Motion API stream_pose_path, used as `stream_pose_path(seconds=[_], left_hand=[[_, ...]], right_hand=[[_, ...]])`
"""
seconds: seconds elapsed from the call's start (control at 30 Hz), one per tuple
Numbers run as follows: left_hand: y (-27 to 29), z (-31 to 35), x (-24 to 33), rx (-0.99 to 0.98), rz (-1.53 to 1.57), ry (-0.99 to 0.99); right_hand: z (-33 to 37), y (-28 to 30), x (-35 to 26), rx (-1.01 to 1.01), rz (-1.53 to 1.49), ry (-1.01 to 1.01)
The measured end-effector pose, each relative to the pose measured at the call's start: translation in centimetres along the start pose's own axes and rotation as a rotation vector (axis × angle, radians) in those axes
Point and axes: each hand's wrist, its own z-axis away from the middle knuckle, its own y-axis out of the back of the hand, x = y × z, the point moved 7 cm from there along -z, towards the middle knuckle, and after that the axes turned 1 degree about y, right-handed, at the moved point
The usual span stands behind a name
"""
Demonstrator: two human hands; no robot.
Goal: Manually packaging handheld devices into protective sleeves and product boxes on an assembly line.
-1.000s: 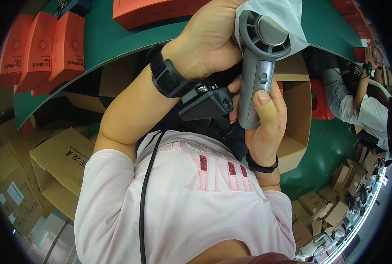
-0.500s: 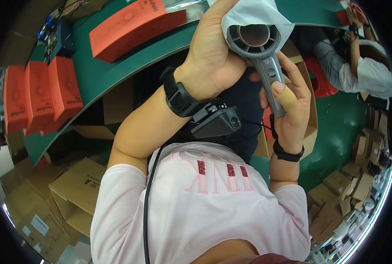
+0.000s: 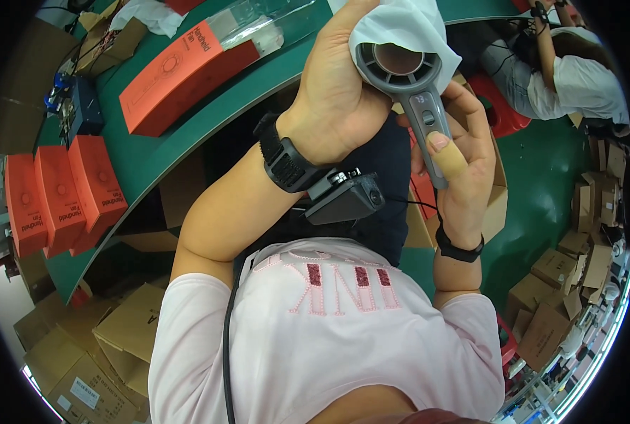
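Note:
A grey handheld fan [image 3: 424, 116] is held up in front of me, its round head partly inside a thin white wrapper [image 3: 410, 25]. My left hand [image 3: 347, 92] is closed at the wrapper and the fan's head, with most of its fingers hidden behind them. My right hand [image 3: 463, 155] grips the fan's handle from below and the right. A tan covering wraps my right thumb, which presses on the handle just below the small button. A small lit display shows above that button. Whether the blades turn cannot be made out.
A red box [image 3: 170, 81] lies on the green table [image 3: 152, 152], next to clear plastic packaging [image 3: 258, 25]. Three red boxes [image 3: 60, 198] stand at its left edge. Cardboard boxes [image 3: 127, 332] sit lower left, more at right. A co-worker [image 3: 576, 78] sits far right.
The view has shifted, so the table's boxes appear lower and further left. Both hands keep their hold on the fan and wrapper, which appear slightly further left.

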Motion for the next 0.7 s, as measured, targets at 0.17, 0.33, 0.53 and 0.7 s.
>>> stream_pose_path(seconds=[0.17,0.33,0.53,0.7], left_hand=[[-0.7,-4.6,-1.9,0.013,-0.152,0.036],[1.9,-15.7,-2.8,0.13,-0.418,0.08],[3.5,-15.5,-2.6,-0.168,-2.16,-0.541],[8.2,-15.8,-3.3,-0.136,-2.499,-0.403]], right_hand=[[-3.0,2.7,0.7,0.038,-0.038,0.009],[-10.9,10.1,3.1,0.099,-0.146,-0.048],[-23.0,22.4,8.5,0.299,-0.199,-0.162],[-28.5,28.5,11.1,0.395,-0.279,-0.229]])
